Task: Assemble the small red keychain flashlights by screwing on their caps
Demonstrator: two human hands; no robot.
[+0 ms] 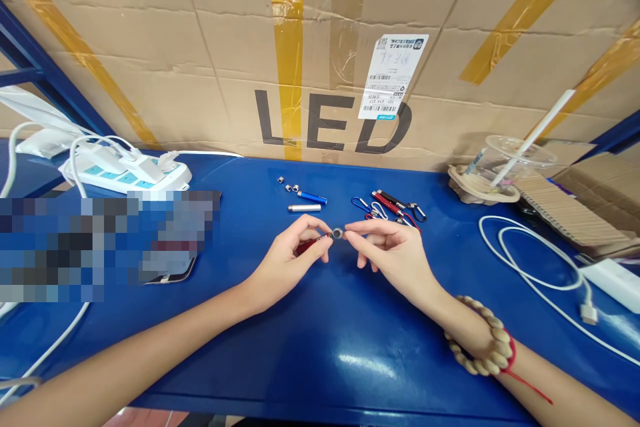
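Observation:
In the middle of the head view, my left hand (305, 247) is closed around a slim red metal tube (307, 244), which looks like a mini flashlight body and is mostly hidden by the fingers. Thumb and index finger of my right hand (390, 247) pinch a small silver metal ring (337, 233) at the tube's end. Beyond my hands lie a blue tube (313, 197), a silver tube (304, 208) and several small metal caps (295, 188). Behind my right hand are red and black keychain flashlights (389, 201) with small carabiners (379, 209).
A large cardboard box (225, 47) stands along the back of the blue table (300, 360). On the left are a white power strip (130, 170) and a phone (185, 270). At the right sit a plastic cup (515, 157) in a carton holder, a white cable (525, 267) and a white charger (615, 283).

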